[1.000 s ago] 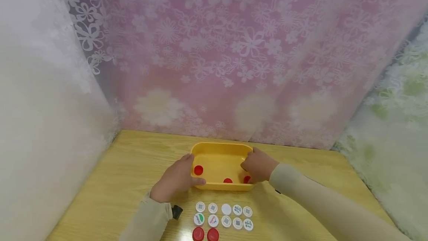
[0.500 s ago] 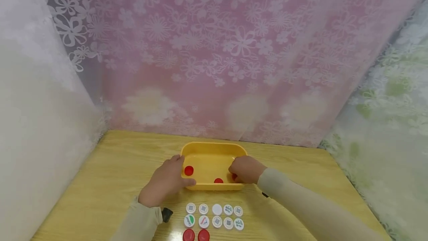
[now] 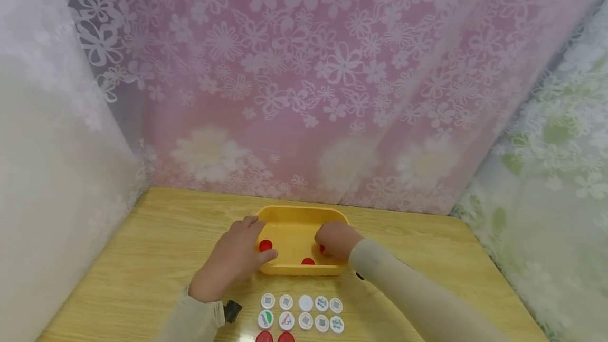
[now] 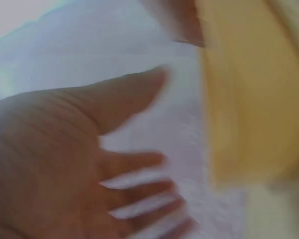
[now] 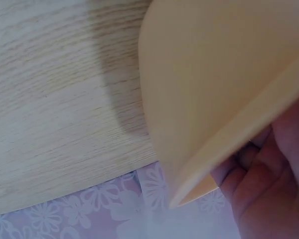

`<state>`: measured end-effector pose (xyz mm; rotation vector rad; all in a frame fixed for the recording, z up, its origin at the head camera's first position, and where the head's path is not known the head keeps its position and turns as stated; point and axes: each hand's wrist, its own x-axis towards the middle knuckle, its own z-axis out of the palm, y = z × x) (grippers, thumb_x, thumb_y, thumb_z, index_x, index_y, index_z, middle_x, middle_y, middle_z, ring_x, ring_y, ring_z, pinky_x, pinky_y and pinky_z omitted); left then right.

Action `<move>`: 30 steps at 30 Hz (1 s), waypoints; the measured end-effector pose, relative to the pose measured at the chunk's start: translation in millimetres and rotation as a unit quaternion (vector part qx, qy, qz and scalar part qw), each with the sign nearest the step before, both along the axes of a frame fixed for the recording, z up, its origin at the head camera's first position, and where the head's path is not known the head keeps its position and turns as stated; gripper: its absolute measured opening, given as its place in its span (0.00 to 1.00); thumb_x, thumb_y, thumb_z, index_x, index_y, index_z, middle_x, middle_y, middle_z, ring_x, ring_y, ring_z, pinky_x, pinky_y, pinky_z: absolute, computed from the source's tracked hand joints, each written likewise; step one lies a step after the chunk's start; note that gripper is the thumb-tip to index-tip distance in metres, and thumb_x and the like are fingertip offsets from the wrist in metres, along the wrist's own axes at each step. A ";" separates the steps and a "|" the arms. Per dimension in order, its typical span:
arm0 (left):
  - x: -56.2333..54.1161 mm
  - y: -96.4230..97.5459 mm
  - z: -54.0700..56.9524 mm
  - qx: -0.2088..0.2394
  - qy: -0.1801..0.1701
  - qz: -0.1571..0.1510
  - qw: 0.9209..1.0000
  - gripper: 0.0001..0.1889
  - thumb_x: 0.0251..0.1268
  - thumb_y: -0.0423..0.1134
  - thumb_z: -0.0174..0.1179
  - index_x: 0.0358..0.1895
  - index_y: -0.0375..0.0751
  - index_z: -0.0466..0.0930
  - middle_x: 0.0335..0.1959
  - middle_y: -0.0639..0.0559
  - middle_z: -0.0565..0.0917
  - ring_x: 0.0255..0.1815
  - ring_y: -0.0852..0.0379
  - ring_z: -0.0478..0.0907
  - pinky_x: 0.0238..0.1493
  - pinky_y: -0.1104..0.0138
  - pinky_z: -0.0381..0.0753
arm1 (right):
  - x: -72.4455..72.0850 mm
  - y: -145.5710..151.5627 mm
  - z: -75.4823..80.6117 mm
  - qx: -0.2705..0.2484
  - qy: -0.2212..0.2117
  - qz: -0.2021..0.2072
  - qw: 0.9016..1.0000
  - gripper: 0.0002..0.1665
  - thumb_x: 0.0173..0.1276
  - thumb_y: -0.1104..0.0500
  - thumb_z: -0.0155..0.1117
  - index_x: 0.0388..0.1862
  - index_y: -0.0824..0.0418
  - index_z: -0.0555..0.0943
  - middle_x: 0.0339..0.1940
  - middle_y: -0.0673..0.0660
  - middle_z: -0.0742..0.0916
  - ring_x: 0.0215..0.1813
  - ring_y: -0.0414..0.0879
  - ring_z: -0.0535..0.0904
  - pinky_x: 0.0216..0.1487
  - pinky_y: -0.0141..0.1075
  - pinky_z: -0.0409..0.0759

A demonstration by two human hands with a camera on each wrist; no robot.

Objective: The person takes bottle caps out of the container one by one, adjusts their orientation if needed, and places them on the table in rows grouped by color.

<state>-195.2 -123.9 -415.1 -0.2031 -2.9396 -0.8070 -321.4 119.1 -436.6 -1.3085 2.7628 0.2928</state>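
A yellow plastic tray stands on the table with red bottle caps in it. One red cap lies at its left end and another red cap by the near wall. My left hand is spread beside the tray's left end; the left wrist view shows its straight fingers apart from the tray wall. Inside the right end, my right hand has curled fingers and pinches a third red cap, mostly covered by the hand. The right wrist view hides that cap behind the tray wall.
In front of the tray, white printed bottle caps lie in two rows on the wooden table. Two red caps sit nearer, cut by the frame's edge. A floral curtain hangs behind the table.
My right hand has moved left inside the tray, away from the right wall, and the red cap has moved with it. The left hand's fingers have come off the tray's rim.
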 end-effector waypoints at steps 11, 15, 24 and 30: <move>25.8 7.0 33.2 0.052 0.076 -0.056 0.994 0.36 0.67 0.54 0.70 0.75 0.47 0.71 0.70 0.47 0.75 0.72 0.41 0.70 0.68 0.44 0.74 | -3.5 -4.4 -2.6 0.021 0.002 -0.004 1.000 0.13 0.70 0.62 0.69 0.25 0.54 0.78 0.20 0.46 0.74 0.27 0.44 0.69 0.38 0.35 0.73; 11.0 4.4 14.8 -0.011 -0.025 -0.012 1.000 0.49 0.63 0.60 0.71 0.80 0.38 0.60 0.78 0.32 0.63 0.75 0.30 0.63 0.69 0.38 0.69 | -8.2 1.4 2.2 0.026 0.017 0.011 0.999 0.09 0.70 0.58 0.68 0.29 0.54 0.79 0.20 0.47 0.75 0.26 0.44 0.69 0.36 0.36 0.74; -1.2 -1.0 0.3 -0.022 -0.090 0.006 0.996 0.47 0.65 0.56 0.70 0.76 0.27 0.63 0.74 0.32 0.70 0.72 0.31 0.69 0.70 0.40 0.70 | 71.0 28.3 37.7 -0.206 -0.004 0.016 0.978 0.12 0.67 0.54 0.72 0.47 0.52 0.81 0.40 0.44 0.85 0.41 0.38 0.80 0.47 0.34 0.83; -0.8 -1.9 -5.2 -0.026 -0.084 0.001 0.996 0.45 0.63 0.54 0.72 0.74 0.26 0.65 0.71 0.33 0.73 0.68 0.33 0.74 0.65 0.42 0.75 | 150.9 48.2 1.9 -0.206 -0.090 0.039 0.974 0.17 0.71 0.51 0.72 0.56 0.53 0.84 0.44 0.40 0.87 0.44 0.34 0.81 0.50 0.31 0.83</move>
